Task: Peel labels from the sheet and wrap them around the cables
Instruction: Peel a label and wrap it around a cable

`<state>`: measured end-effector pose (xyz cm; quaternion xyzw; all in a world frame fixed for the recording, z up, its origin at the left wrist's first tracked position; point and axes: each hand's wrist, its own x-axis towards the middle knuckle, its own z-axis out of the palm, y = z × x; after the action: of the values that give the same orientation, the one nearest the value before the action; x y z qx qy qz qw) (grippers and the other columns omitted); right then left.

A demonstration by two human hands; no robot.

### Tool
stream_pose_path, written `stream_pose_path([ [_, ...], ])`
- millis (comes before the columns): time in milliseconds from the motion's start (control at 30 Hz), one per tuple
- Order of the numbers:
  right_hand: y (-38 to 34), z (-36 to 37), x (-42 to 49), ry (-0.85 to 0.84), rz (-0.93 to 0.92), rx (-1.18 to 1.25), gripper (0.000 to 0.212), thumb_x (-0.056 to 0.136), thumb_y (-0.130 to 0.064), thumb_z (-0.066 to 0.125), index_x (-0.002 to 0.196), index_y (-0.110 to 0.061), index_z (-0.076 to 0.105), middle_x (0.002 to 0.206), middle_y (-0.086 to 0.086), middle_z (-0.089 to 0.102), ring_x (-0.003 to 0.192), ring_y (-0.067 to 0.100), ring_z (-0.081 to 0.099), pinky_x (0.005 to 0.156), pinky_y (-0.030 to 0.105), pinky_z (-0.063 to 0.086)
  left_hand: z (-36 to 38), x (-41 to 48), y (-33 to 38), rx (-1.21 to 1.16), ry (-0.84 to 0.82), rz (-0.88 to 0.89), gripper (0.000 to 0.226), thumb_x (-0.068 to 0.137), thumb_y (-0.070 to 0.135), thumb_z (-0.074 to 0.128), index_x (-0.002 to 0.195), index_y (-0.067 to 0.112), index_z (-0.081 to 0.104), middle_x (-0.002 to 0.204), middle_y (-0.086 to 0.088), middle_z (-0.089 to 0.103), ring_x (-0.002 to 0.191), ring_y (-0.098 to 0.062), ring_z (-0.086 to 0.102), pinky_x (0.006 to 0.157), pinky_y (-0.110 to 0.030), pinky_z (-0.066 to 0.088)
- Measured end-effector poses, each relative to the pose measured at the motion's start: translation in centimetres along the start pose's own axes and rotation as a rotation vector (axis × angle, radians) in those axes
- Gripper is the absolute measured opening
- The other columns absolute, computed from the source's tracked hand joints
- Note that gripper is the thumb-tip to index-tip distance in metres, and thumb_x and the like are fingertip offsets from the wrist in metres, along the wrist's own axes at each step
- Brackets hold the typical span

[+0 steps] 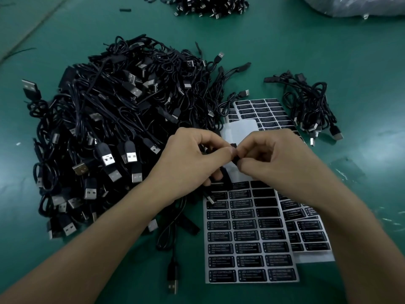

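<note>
My left hand (188, 159) and my right hand (271, 159) meet above the label sheet (249, 238), fingertips pinching a black cable part with a black label (234, 154) between them. The held cable (173, 249) hangs down from my left hand, and its USB plug lies near the front edge. The sheet carries rows of black "LED CONTROLLER" labels; its upper part is bare white backing. A big pile of black USB cables (109, 128) lies to the left.
More label sheets (263, 113) lie behind and to the right (311, 235). A small bundle of cables (311, 106) sits at the right. Another cable heap (210, 5) and a plastic bag (355, 5) are at the far edge of the green table (361, 62).
</note>
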<state>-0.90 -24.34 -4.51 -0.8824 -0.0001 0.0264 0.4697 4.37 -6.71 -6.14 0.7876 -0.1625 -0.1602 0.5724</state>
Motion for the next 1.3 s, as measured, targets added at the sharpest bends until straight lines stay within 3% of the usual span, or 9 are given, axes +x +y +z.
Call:
stream_pose_path([
  [133, 0.2, -0.2, 0.0, 0.068, -0.005, 0.005, 0.016, 0.082, -0.012, 0.071, 0.083, -0.027, 0.073, 0.065, -0.008, 0.068, 0.052, -0.001, 0.055, 0.052, 0.014, 0.044, -0.1, 0.0, 0.0, -0.027, 0.016, 0.005, 0.009, 0.089, 0.027, 0.076, 0.081, 0.023, 0.077, 0.057, -0.005, 0.069, 0.050, -0.016, 0.065, 0.044, -0.020, 0.047],
  [333, 0.2, -0.5, 0.2, 0.252, 0.011, 0.144, 0.022, 0.084, -0.007, 0.070, 0.091, -0.027, 0.070, 0.073, 0.000, 0.071, 0.067, 0.027, 0.064, 0.063, 0.035, 0.054, -0.1, -0.1, 0.3, -0.131, 0.041, -0.030, 0.008, 0.089, 0.022, 0.076, 0.081, 0.020, 0.078, 0.058, 0.008, 0.065, 0.045, -0.008, 0.060, 0.040, -0.017, 0.043],
  [467, -0.1, -0.7, 0.1, 0.222, 0.100, 0.267, 0.011, 0.076, -0.022, 0.077, 0.086, -0.020, 0.072, 0.061, -0.002, 0.067, 0.050, 0.005, 0.059, 0.051, 0.018, 0.046, -0.4, 0.1, 0.8, -0.307, 0.076, -0.087, 0.006, 0.084, 0.023, 0.077, 0.082, 0.018, 0.078, 0.056, 0.006, 0.065, 0.040, -0.004, 0.053, 0.037, -0.015, 0.039],
  [633, -0.7, -0.3, -0.3, -0.020, 0.134, 0.365, 0.018, 0.070, -0.023, 0.086, 0.084, -0.015, 0.077, 0.064, 0.001, 0.068, 0.051, 0.007, 0.060, 0.041, 0.019, 0.042, -0.5, 0.4, 0.8, -0.359, 0.109, -0.107, 0.006, 0.079, 0.032, 0.078, 0.076, 0.028, 0.081, 0.059, 0.004, 0.064, 0.042, -0.005, 0.053, 0.038, -0.017, 0.039],
  [800, -0.8, 0.9, 0.1, 0.119, 0.115, 0.483, 0.011, 0.079, -0.019, 0.081, 0.075, -0.012, 0.074, 0.056, 0.000, 0.063, 0.044, 0.003, 0.053, 0.042, 0.015, 0.040, -0.7, 0.3, 0.9, -0.384, 0.097, -0.092, 0.012, 0.071, 0.039, 0.077, 0.077, 0.031, 0.081, 0.063, 0.005, 0.067, 0.045, -0.004, 0.053, 0.040, -0.016, 0.040],
  [1000, -0.8, 2.0, 0.6, 0.275, 0.131, 0.594, 0.018, 0.085, -0.011, 0.076, 0.069, -0.018, 0.073, 0.060, -0.003, 0.062, 0.053, 0.006, 0.053, 0.045, 0.016, 0.040, -0.6, 0.3, 0.9, -0.400, 0.077, -0.091, 0.018, 0.063, 0.041, 0.077, 0.076, 0.030, 0.082, 0.067, 0.007, 0.071, 0.046, -0.003, 0.054, 0.040, -0.015, 0.041],
  [1300, -0.8, 3.0, 0.6, 0.269, 0.090, 0.751, 0.010, 0.084, -0.008, 0.076, 0.078, -0.015, 0.072, 0.062, -0.006, 0.063, 0.057, 0.007, 0.053, 0.052, 0.019, 0.044, -0.6, 0.3, 0.9, -0.425, 0.111, -0.083, 0.021, 0.063, 0.041, 0.077, 0.079, 0.029, 0.082, 0.071, 0.006, 0.072, 0.048, -0.004, 0.056, 0.041, -0.016, 0.042],
])
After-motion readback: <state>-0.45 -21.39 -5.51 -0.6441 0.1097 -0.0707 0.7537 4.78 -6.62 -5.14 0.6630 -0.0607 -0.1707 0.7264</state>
